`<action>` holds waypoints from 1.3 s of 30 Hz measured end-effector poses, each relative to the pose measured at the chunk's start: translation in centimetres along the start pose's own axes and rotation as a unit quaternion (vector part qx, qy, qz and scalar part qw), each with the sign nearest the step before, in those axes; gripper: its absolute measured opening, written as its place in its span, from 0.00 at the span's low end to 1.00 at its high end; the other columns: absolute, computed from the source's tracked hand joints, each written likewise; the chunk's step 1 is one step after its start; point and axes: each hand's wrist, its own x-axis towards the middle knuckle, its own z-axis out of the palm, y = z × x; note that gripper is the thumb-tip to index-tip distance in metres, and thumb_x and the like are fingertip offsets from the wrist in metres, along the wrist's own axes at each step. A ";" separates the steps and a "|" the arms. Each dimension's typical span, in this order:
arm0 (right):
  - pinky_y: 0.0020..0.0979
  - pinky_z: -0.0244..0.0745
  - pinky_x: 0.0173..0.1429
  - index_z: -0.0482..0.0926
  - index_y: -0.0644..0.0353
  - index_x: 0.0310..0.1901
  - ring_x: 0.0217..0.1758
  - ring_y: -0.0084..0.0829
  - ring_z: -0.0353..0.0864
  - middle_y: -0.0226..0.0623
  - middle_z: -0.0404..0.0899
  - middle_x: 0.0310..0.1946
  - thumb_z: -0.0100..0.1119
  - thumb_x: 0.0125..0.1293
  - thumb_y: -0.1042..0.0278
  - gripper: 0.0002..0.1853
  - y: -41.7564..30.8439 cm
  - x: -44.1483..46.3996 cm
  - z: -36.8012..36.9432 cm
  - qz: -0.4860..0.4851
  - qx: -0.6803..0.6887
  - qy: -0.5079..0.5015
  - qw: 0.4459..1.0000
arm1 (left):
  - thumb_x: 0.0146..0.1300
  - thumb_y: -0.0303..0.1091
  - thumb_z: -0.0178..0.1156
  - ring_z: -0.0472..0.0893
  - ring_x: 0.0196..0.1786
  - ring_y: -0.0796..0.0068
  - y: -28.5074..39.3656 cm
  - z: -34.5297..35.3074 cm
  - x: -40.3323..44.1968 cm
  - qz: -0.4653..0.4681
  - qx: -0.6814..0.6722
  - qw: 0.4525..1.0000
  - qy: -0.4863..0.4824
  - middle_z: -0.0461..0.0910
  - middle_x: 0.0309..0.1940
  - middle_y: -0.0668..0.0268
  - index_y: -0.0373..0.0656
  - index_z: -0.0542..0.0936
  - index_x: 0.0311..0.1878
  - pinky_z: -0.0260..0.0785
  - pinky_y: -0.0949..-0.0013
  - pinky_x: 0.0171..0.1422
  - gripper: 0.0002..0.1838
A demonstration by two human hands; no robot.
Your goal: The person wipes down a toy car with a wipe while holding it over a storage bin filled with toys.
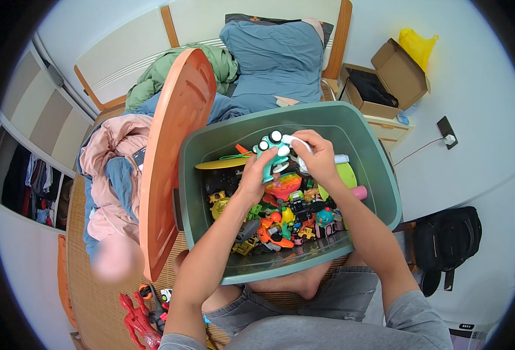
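Note:
My left hand (250, 179) grips a small teal toy (268, 165) with white parts and two round black-and-white discs, which could be wheels or eyes. Pinched in my right hand (320, 153) is a white cloth or wipe (301, 162), held close against the toy's right side. Both hands are over a large green plastic bin (380, 175). Inside it lie many mixed toys, among them a rainbow-coloured piece (284, 186), a yellow disc (215, 165), a lime-green piece (346, 175) and a pink cylinder (359, 192).
An orange lid (178, 157) stands upright along the bin's left side. A red figure (138, 321) and other toys lie on the mat at lower left. Bedding (278, 55) is behind the bin. An open cardboard box (362, 102) and a black backpack (449, 236) are at right.

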 end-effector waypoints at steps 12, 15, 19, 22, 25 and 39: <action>0.26 0.73 0.48 0.82 0.68 0.42 0.44 0.25 0.78 0.36 0.80 0.42 0.63 0.63 0.74 0.08 -0.6 -0.1 -0.1 -0.049 -0.042 -0.045 0.997 | 0.66 0.48 0.61 0.72 0.24 0.81 -0.4 -0.4 0.3 0.013 0.034 0.999 0.036 0.77 0.31 0.69 0.43 0.76 0.45 0.63 0.74 0.24 0.18; 0.26 0.73 0.47 0.81 0.68 0.41 0.42 0.24 0.78 0.36 0.80 0.41 0.63 0.63 0.73 0.08 -1.2 -0.3 0.2 -0.049 -0.059 -0.069 0.995 | 0.65 0.48 0.62 0.73 0.25 0.81 -0.7 -0.5 0.4 0.014 0.047 0.997 0.058 0.76 0.31 0.70 0.42 0.76 0.45 0.62 0.74 0.24 0.18; 0.27 0.73 0.42 0.82 0.65 0.42 0.40 0.23 0.80 0.36 0.82 0.37 0.65 0.61 0.69 0.10 -0.1 -0.3 0.2 -0.006 -0.062 -0.038 0.997 | 0.62 0.49 0.64 0.76 0.32 0.80 -0.9 -0.3 0.4 0.039 0.143 0.984 0.096 0.79 0.34 0.70 0.41 0.78 0.46 0.66 0.73 0.31 0.20; 0.26 0.73 0.41 0.82 0.65 0.42 0.39 0.22 0.79 0.34 0.82 0.38 0.65 0.62 0.69 0.10 0.1 -0.4 -0.1 0.081 -0.017 -0.054 0.995 | 0.61 0.49 0.66 0.77 0.37 0.80 -0.9 -0.2 0.4 0.054 0.154 0.981 0.101 0.81 0.37 0.69 0.40 0.80 0.47 0.69 0.73 0.37 0.21; 0.22 0.71 0.42 0.81 0.66 0.43 0.39 0.17 0.77 0.29 0.79 0.38 0.62 0.65 0.72 0.08 -0.1 -0.5 0.1 0.084 -0.011 -0.073 0.994 | 0.61 0.50 0.66 0.77 0.37 0.80 -0.7 -0.2 0.2 0.064 0.150 0.982 0.097 0.81 0.38 0.68 0.40 0.80 0.47 0.69 0.72 0.38 0.22; 0.27 0.73 0.48 0.81 0.65 0.43 0.43 0.26 0.79 0.37 0.80 0.41 0.65 0.57 0.77 0.11 -0.5 -0.2 0.1 -0.077 -0.065 -0.091 0.991 | 0.59 0.60 0.66 0.77 0.44 0.79 -0.1 0.1 -0.1 0.021 0.175 0.982 0.067 0.79 0.43 0.70 0.44 0.77 0.53 0.69 0.70 0.41 0.31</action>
